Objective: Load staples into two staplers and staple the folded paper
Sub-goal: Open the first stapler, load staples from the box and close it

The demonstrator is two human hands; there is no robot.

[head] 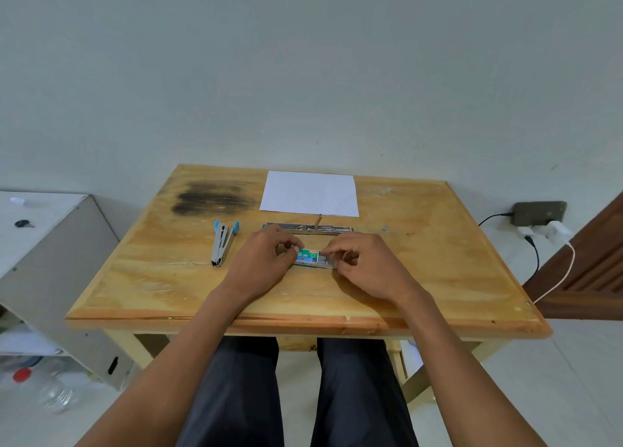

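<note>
Both hands meet at the middle of the wooden tabletop (438,278) over a small green staple box (307,257). Left hand (266,264) pinches the box's left end, fingers curled narrow around it; that end is hidden under the fingers. Right hand (367,268) pinches at the box's right end, where a pale grey inner tray or strip (326,264) sticks out; can't tell if it is staples or cardboard, the fingertips cover most of it. Box print is too small to read beyond a few letters. Just behind the hands lies a long stapler (308,228) opened out flat, metal channel showing; its near edge is partly blocked by the knuckles, and whether it holds staples is not visible. To the left, apart from the hands, a small silver stapler with blue ends (223,246) lies open in a V. At the far edge sits a white paper sheet (309,193), flat; any fold is hard to make out. A tiny grey bit (384,227) lies right of the long stapler, too small to identify. Dark stain (215,198) at the tabletop's far left. Forearms run off the bottom of the frame, with dark trousers (242,396) under the tabletop.
</note>
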